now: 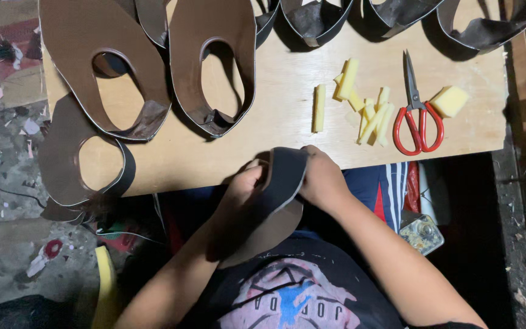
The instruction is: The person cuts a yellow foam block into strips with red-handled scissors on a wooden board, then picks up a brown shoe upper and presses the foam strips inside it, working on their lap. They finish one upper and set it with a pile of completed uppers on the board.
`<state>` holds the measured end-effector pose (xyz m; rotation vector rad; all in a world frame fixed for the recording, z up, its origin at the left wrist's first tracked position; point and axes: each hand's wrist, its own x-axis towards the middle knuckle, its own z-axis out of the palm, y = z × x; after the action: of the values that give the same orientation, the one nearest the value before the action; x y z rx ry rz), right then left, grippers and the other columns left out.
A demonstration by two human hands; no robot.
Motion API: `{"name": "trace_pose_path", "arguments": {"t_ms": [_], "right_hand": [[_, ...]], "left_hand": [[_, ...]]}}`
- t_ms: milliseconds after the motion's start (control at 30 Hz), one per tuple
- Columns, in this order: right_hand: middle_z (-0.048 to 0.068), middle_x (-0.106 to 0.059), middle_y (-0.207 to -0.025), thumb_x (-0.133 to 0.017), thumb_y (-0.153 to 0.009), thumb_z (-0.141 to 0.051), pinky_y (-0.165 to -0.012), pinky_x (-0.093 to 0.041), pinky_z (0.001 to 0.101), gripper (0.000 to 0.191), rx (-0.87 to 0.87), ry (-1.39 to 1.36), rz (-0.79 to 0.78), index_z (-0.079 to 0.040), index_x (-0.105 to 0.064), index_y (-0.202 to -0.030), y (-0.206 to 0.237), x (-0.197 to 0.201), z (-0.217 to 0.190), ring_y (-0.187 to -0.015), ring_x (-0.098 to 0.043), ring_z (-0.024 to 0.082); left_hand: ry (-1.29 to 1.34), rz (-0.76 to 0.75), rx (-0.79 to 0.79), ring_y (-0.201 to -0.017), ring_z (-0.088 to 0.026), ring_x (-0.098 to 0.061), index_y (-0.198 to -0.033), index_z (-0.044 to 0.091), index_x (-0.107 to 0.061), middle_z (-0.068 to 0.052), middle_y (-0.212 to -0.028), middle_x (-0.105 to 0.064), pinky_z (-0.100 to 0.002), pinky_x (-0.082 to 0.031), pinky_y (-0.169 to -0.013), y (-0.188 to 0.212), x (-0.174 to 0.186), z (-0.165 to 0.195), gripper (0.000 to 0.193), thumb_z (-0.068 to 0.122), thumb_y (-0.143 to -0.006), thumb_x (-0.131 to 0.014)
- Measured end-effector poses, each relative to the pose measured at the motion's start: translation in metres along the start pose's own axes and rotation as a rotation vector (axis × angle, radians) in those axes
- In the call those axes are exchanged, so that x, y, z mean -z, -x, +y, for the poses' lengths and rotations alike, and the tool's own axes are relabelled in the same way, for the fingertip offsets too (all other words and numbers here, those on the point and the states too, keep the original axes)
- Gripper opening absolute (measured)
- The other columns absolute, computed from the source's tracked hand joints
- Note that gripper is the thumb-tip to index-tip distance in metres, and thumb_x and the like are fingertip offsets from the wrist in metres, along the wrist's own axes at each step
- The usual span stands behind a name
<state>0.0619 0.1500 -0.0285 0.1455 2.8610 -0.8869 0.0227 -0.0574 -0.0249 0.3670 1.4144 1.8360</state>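
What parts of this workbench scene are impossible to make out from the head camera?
- Left hand fingertips: hidden behind the dark leather piece that both hands hold.
- Right hand: its fingers curl under that piece, out of sight.
- Black cut pieces along the top: cut off by the frame edge.
- Floor scraps at left: too dim and blurred to identify.

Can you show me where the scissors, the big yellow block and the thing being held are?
scissors [418,125]: head view, red handles.
yellow block [450,100]: head view, top face.
dark shoe piece [284,176]: head view, folded outer side.
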Motion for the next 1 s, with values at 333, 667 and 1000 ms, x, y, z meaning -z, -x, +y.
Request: {"name": "trace_pose_path", "arguments": {"t_ms": [333,667,1000], "right_hand": [[0.020,-0.058,-0.124,-0.070,-0.082,-0.005,-0.088,-0.056,0.0362,0.025,0.109,-0.376,0.227,0.002,-0.071,-0.106,-0.001,0.015,-0.015,-0.110,-0.064,0.034],[0.014,-0.065,-0.110,-0.080,-0.074,-0.007,-0.082,-0.054,0.0392,0.023,0.170,-0.201,0.276,-0.002,-0.073,-0.096,-0.019,0.003,-0.020,-0.100,-0.065,0.033],[0.014,-0.067,-0.102,-0.080,-0.075,-0.011,-0.077,-0.054,0.0416,0.019,0.132,-0.207,0.293,-0.002,-0.071,-0.089,-0.024,-0.004,-0.016,-0.090,-0.067,0.034]], "left_hand": [[-0.494,0.125,-0.362,-0.100,-0.018,-0.061,-0.101,0.003,-0.064,-0.005,-0.101,-0.058,-0.036,-0.056,-0.082,-0.021,0.010,-0.006,0.021,0.014,-0.087,-0.073],[-0.362,0.264,-0.037,-0.088,-0.020,-0.061,-0.082,0.001,-0.065,-0.010,-0.091,-0.062,-0.032,-0.050,-0.075,-0.030,0.011,-0.029,0.014,0.010,-0.090,-0.071],[-0.289,0.405,-0.205,-0.119,-0.022,-0.059,-0.078,0.005,-0.070,-0.014,-0.127,-0.063,-0.034,-0.048,-0.097,-0.042,0.028,-0.050,0.006,0.008,-0.083,-0.073]]}}
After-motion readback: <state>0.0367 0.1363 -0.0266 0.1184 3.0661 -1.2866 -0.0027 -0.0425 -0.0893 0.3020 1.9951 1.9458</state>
